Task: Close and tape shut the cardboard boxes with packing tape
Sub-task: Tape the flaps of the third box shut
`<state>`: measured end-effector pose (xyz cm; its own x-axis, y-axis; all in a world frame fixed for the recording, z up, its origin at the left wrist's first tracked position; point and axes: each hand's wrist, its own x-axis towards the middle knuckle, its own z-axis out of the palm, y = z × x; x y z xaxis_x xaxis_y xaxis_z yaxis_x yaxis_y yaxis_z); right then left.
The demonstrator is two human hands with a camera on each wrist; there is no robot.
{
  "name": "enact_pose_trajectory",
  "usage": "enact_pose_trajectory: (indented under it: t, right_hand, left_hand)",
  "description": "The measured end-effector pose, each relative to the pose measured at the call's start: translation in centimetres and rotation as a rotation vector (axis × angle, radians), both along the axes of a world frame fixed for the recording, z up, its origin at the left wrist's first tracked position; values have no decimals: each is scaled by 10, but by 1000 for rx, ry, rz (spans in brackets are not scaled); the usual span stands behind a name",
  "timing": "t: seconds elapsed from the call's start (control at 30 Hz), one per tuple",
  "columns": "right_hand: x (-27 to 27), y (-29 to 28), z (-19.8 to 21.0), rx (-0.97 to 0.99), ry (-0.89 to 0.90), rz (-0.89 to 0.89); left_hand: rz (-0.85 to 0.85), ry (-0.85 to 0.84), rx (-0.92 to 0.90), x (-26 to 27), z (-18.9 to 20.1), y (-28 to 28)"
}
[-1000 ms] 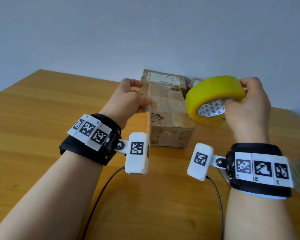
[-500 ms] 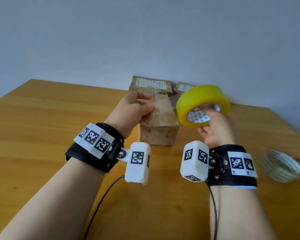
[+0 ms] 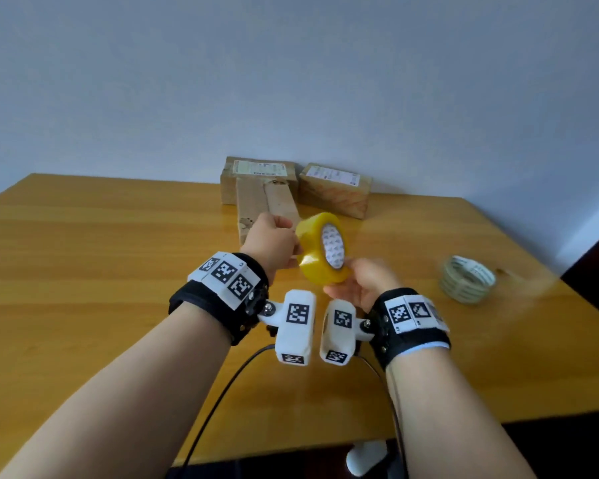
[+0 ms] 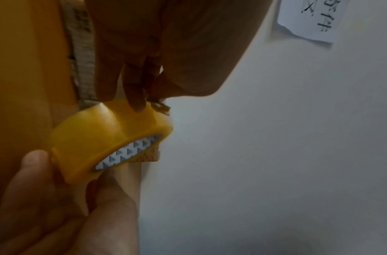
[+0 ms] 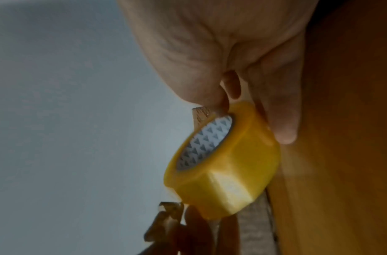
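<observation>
While both hands are meeting at the tape roll above the tabletop, we are looking at a two-handed grip.

From the head view we are seeing the right hand cupping the yellow tape roll from below, while the left hand is touching the roll's left side with curled fingers. Behind them a long cardboard box is lying toward the tabletop's far edge, with two labelled boxes against the wall and a pale tape roll near the right edge. From the left wrist we are watching fingertips pressing on the roll's outer face. From the right wrist we are seeing the thumb inside the core and a finger along the roll.
</observation>
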<state>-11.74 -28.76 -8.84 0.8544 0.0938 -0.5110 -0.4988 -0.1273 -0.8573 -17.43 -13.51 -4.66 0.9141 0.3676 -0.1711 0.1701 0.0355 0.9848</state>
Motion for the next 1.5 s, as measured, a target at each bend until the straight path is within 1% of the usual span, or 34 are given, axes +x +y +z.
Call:
enact_pose_trajectory:
  t: [0.07,0.1,0.17,0.23,0.33,0.4,0.47,0.53,0.6,0.73,0.87,0.97,1.07,1.2,1.27,1.33,1.4,1.5]
  right_hand:
    - [-4,-5,5,-152,-35,29]
    - [-4,-9,9,-261,-86,43]
    - [-3,-20,21,-556,-224,83]
    - [-4,-31,33,-814,-304,146]
    - [-9,-44,40,-1038,-288,312]
    - [-15,-45,39,-1133,-244,442]
    - [-20,-43,38,-1178,-199,548]
    - [-24,-41,37,-1199,-181,606]
    - [-25,-40,39,-1214,-180,609]
    - [-24,-41,41,-1302,-210,604]
    - [-23,-45,40,-1338,-149,711]
    - [-21,-49,39,-1366,-144,770]
    - [-20,-50,38,-1444,-143,840]
    - [-21,-50,39,-1523,-162,852]
    - [-21,-52,39,-1536,-156,842]
    - [-21,-55,42,-1533,-145,828]
    - [-21,-56,45,-1515,-131,817]
    - [-20,-57,49,-1488,-133,810]
  left_hand:
    - [37,5,-19,0,-2,-5]
    - [41,10,-17,0,-1,-8]
    - [39,27,-12,1,-1,-12]
    - [35,43,-26,2,1,-14]
    - [27,73,-47,4,3,-15]
    - [19,91,-41,3,3,-17]
    - [9,118,-34,1,2,-18]
    - [7,143,-54,-2,-2,-19]
    - [18,148,-87,-5,-7,-17]
    - [-8,116,-44,-4,-20,-12]
    - [-51,134,-38,0,-25,-8]
    - [-82,162,-69,1,-27,-5]
    - [-98,187,-120,0,-29,-2]
    - [-123,212,-168,-2,-31,4]
    - [-135,233,-154,-4,-28,8]
    - [-138,241,-117,-6,-25,12]
    - [-180,247,-86,-4,-24,16]
    - [-222,216,-116,-4,-20,18]
